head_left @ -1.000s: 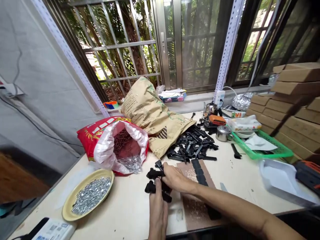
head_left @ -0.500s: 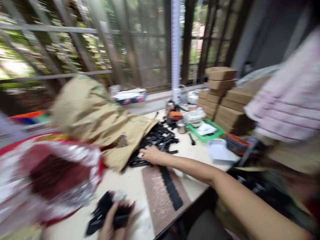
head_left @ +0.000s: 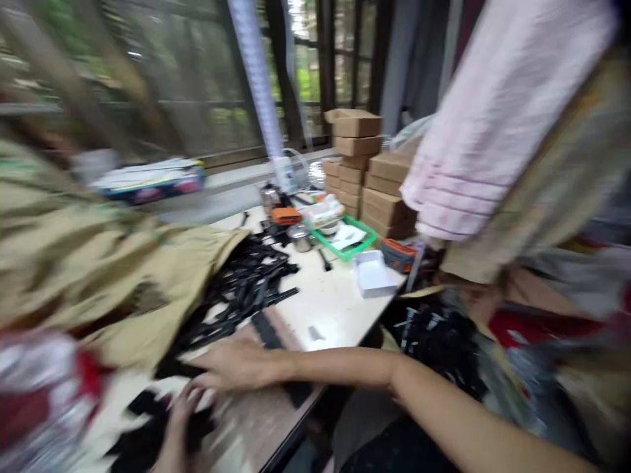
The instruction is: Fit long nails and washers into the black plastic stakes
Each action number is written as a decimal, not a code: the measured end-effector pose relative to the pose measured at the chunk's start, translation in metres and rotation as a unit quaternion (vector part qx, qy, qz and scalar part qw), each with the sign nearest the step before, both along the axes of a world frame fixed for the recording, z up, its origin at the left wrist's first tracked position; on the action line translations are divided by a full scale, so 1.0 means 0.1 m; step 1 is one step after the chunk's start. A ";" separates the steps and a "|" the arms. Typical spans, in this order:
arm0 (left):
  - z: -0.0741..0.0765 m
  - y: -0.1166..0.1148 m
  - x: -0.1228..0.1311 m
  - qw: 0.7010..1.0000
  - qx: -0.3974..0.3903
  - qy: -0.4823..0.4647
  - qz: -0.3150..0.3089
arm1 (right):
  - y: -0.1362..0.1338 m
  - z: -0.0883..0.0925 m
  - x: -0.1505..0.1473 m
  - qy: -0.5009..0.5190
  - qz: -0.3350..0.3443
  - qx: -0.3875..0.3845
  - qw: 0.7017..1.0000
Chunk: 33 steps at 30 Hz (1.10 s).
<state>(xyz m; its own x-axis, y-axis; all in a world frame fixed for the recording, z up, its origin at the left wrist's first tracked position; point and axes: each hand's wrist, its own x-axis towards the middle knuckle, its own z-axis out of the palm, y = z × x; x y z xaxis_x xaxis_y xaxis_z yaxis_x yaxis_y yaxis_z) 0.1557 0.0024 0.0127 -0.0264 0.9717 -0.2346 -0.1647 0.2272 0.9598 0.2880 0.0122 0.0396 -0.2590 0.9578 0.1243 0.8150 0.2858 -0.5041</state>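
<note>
My left hand (head_left: pixel 178 424) is low at the left, its fingers curled round dark black pieces (head_left: pixel 142 433) whose exact kind is blurred. Close above it, my right hand (head_left: pixel 236 364) reaches across from the right. Its fingertips meet or overlap my left fingers, and motion blur hides whether they hold anything. Under my right forearm lies a brown board (head_left: pixel 256 420) with a black strip (head_left: pixel 266 328) along it. A heap of thin black strip-like pieces (head_left: pixel 251 276) spills from the mouth of a tan sack (head_left: pixel 192 263) just beyond.
A white box (head_left: pixel 373 274), a green tray (head_left: pixel 372 243) and a metal tin (head_left: pixel 300 238) stand farther back, before stacked cardboard boxes (head_left: pixel 389 203). A pinkish cloth (head_left: pixel 458 164) hangs at right. Below it sits an open bag of black pieces (head_left: pixel 444 341). A red-rimmed plastic bag (head_left: pixel 89 374) is at left.
My right hand has drawn back from the black heap towards my left hand, and the two now meet. The view has swung to the right.
</note>
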 end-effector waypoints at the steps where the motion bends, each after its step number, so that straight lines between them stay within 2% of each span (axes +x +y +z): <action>1: -0.01 -0.06 -0.03 1.000 0.002 -0.007 0.011 | -0.12 -0.02 -0.05 0.030 0.012 0.016 0.999; 2: -0.02 -0.10 -0.06 1.000 -0.002 -0.024 0.013 | -0.22 -0.06 -0.09 0.054 0.003 0.030 0.998; 4: -0.08 -0.15 -0.14 0.989 -0.055 -0.136 -0.032 | -0.32 -0.16 -0.19 0.102 0.002 0.039 0.994; 6: -0.15 -0.18 -0.26 0.977 -0.080 -0.195 -0.007 | -0.35 -0.25 -0.31 0.142 0.031 0.035 0.989; 9: -0.21 -0.23 -0.46 0.973 -0.055 -0.223 0.028 | -0.39 -0.30 -0.51 0.170 0.098 0.003 0.981; 12: -0.21 -0.28 -0.65 0.985 0.001 -0.162 0.067 | -0.45 -0.25 -0.66 0.175 0.157 -0.028 0.972; 15: -0.20 -0.29 -0.78 0.993 0.053 -0.030 0.101 | -0.49 -0.19 -0.75 0.157 0.154 -0.016 0.975; 17: -0.20 -0.29 -0.82 0.990 0.065 0.025 0.119 | -0.50 -0.19 -0.79 0.141 0.156 0.005 0.978; 21: -0.23 -0.32 -0.84 0.986 0.064 -0.010 0.152 | -0.46 -0.20 -0.78 0.122 0.207 0.025 0.970; 24: -0.25 -0.30 -0.93 0.973 0.057 -0.075 0.209 | -0.26 -0.20 -0.67 0.144 0.154 0.043 0.977; 26: -0.27 -0.27 -1.04 0.961 0.054 -0.123 0.243 | -0.03 -0.18 -0.61 0.150 0.087 0.056 0.983; 28: -0.29 -0.23 -1.16 0.954 0.042 -0.166 0.247 | 0.25 -0.14 -0.63 0.123 0.046 0.042 0.990; 30: -0.32 -0.21 -1.25 0.956 0.029 -0.171 0.236 | 0.55 -0.11 -0.76 0.080 0.031 0.003 0.996; 33: -0.33 -0.22 -1.31 0.969 0.028 -0.114 0.219 | 0.93 -0.12 -1.12 0.028 0.012 -0.058 0.998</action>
<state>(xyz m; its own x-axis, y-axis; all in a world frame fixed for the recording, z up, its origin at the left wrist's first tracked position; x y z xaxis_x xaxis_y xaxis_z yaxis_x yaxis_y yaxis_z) 0.0252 -0.0193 -0.0202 -0.3927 0.8902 -0.2308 -0.4424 0.0372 0.8961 0.1763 0.1054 0.0279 -0.2779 0.9602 0.0282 0.7778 0.2422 -0.5799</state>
